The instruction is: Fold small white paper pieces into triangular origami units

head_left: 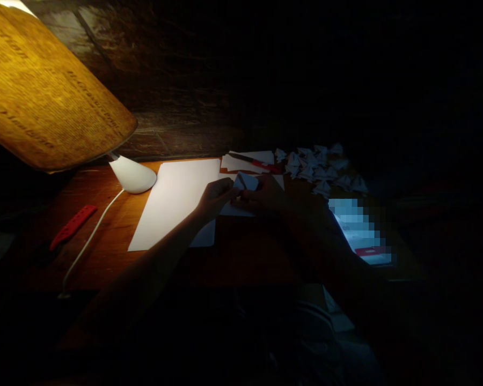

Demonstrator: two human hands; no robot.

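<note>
two hands met on one small folded paper (247,180), above the table's middle, toward its far edge!
in the head view the left hand (215,194) pinched it from one side, the right hand (265,194) from the other, fingers nearly closed on it; exact finger placement was too dark to tell. white sheets (173,206) lay just left, a red-handled knife (257,162) rested on paper by the far edge, folded pieces (314,169) crowded the far right corner, a lit screen (354,230) glowed near the right edge, and the lamp base (133,176) stood toward the far left corner of the table (241,262).
</note>
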